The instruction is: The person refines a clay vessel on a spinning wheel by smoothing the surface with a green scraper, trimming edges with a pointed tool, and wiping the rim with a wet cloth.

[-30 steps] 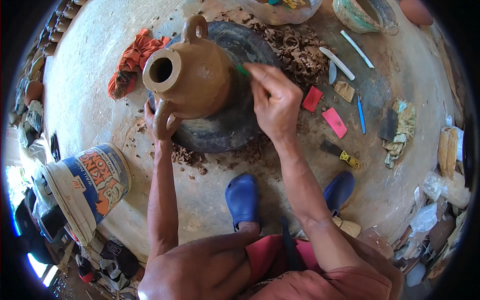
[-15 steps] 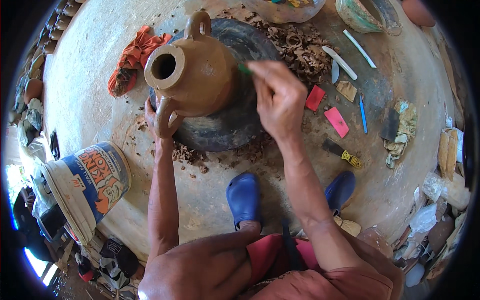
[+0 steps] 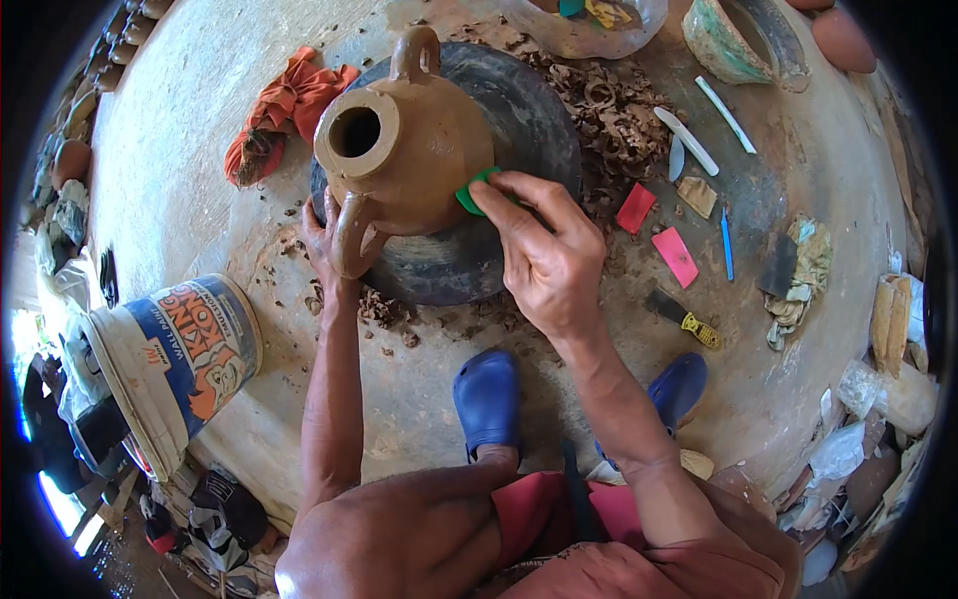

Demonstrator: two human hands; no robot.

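Observation:
A brown clay jar [image 3: 439, 150] with two loop handles and a round mouth stands on a dark, round turntable [image 3: 539, 120]. In my right hand [image 3: 554, 255] a small green scraper [image 3: 474, 193] is pinched between thumb and fingers. Its edge meets the jar's lower right side. My left hand [image 3: 321, 245] lies by the near handle, at the left edge of the jar and turntable. Its visible fingers are stretched and apart; the handle covers the rest, so whether it touches the jar or turntable is unclear.
Clay shavings [image 3: 619, 110] heap beyond the turntable. An orange cloth [image 3: 294, 100] lies left, above a tipped paint bucket [image 3: 200, 349]. To the right are a red piece [image 3: 635, 208], a pink piece [image 3: 676, 257], a putty knife [image 3: 689, 317] and a blue tool [image 3: 726, 245]. A bowl [image 3: 723, 45] stands far right.
My right hand has come down and slightly left, bringing the green scraper against the jar. The whole view has shifted a little, and my left hand stays beside the near handle.

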